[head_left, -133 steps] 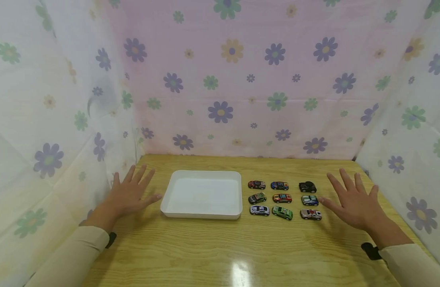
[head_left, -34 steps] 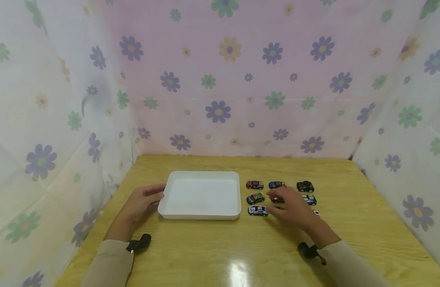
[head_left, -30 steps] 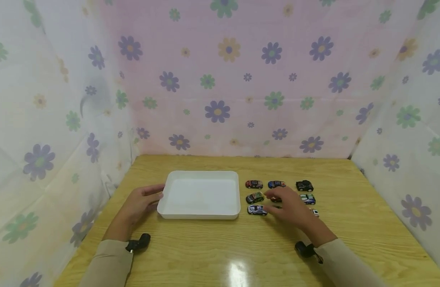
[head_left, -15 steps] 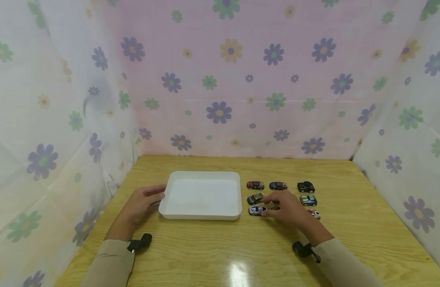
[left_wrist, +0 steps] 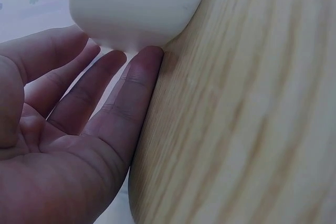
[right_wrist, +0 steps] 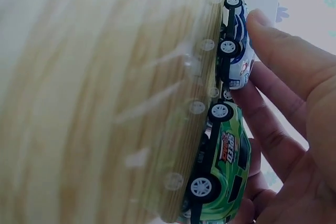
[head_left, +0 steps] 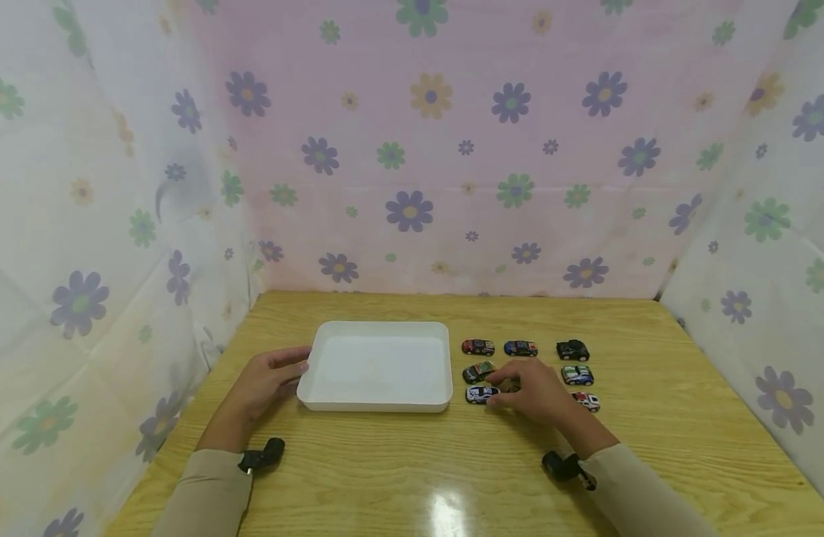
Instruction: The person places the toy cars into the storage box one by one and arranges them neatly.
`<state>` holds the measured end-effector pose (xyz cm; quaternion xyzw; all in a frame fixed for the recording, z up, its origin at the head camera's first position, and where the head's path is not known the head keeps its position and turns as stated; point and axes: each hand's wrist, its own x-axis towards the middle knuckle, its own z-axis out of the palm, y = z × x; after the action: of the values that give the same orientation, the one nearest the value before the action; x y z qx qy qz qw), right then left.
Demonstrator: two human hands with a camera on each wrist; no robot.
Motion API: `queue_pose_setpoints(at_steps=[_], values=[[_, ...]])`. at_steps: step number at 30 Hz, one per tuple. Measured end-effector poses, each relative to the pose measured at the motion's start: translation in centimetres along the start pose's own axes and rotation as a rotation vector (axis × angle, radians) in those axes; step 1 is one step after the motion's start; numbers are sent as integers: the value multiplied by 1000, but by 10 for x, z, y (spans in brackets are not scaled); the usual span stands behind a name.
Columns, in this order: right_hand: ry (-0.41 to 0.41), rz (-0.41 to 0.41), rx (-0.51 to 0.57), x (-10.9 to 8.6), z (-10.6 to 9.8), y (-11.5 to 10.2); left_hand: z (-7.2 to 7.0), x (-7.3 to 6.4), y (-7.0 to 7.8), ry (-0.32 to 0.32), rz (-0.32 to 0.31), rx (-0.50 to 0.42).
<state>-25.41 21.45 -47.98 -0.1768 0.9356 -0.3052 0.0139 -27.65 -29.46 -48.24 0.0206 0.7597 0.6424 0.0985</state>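
Note:
My left hand (head_left: 260, 384) lies beside the left end of a white tray (head_left: 374, 407). In the left wrist view its fairly straight fingers (left_wrist: 134, 85) touch the tray's wall. Over the toy cars hovers my right hand (head_left: 539, 391), thumb and index finger apart at the right end of a white toy car (head_left: 479, 395). The right wrist view puts the thumb (right_wrist: 283, 45) close against that car, which sits flat on the table. A green toy car (right_wrist: 218, 166) stands behind it, under the palm. The hand hides most of the middle column's nearer cars in the head view.
Around the hand are a dark green toy car (head_left: 479, 372), a red one (head_left: 478, 347), a blue one (head_left: 521, 348), a black one (head_left: 573, 350), a green-and-white one (head_left: 577, 374) and a red-and-white one (head_left: 586, 401). Flowered cloth (head_left: 412, 149) encloses the wooden table (head_left: 358, 477).
Both hands were spread at the table's sides. The left has come to the tray; the right has moved left over the cars, lately edging closer to the white one.

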Motion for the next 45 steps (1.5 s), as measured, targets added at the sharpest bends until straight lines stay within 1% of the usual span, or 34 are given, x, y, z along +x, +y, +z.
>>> queue_pose_setpoints(at_steps=[8, 13, 16, 23, 26, 30, 33, 36, 39, 45], values=[[23, 34, -26, 1, 2, -2, 0, 0, 0, -4, 4, -10], [38, 36, -17, 1, 3, -2, 0, 0, -2, -8, 12, -11], [54, 25, -18, 0, 3, -2, 0, 0, -2, -8, 11, -15], [64, 39, 19, -1, -1, -5, 1, 0, -3, -6, 4, -21], [61, 8, 12, 0, -4, -7, 1, 0, -2, -5, 4, -26], [65, -63, -6, 4, -9, -13, 0, 0, -2, -4, 3, -30], [59, -71, 2, 6, -14, -20, 0, 0, -2, -7, 5, -27], [53, -54, 14, 8, -18, -27, -1, 0, -3, -11, 7, -23], [60, -59, 6, 12, -20, -34, -1, 0, -3, -10, 8, -25], [57, -128, 33, 24, -19, -49, -1, 1, -3, -13, 7, -24]])
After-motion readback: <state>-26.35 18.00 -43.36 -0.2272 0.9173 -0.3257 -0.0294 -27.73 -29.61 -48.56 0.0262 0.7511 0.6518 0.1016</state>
